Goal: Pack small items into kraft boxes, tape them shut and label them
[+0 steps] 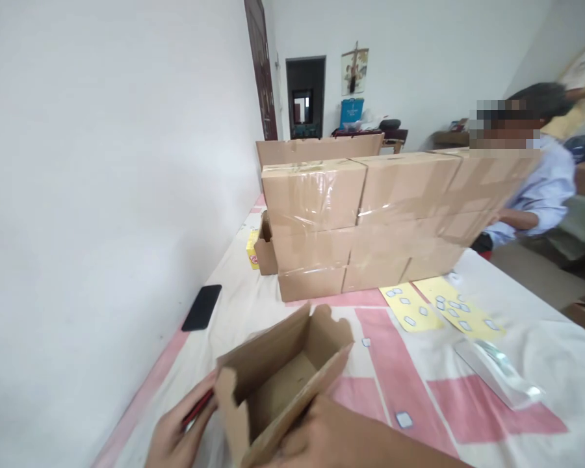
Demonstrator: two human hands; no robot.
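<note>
An open cardboard box, its inside bare, is tilted low in front of me over the cloth-covered table. At its left end is my left hand, closed around a slim red-and-black object with a shiny tip; its exact kind is hard to make out. My right hand grips the box's near side, with its fingertips partly hidden. Small white stickers with dark edges lie on the cloth to the right of the box.
Taped cardboard boxes form a wall across the table. A black phone lies by the left wall. Yellow sheets with pale stickers and a clear plastic packet lie at right. Another person sits beyond the boxes.
</note>
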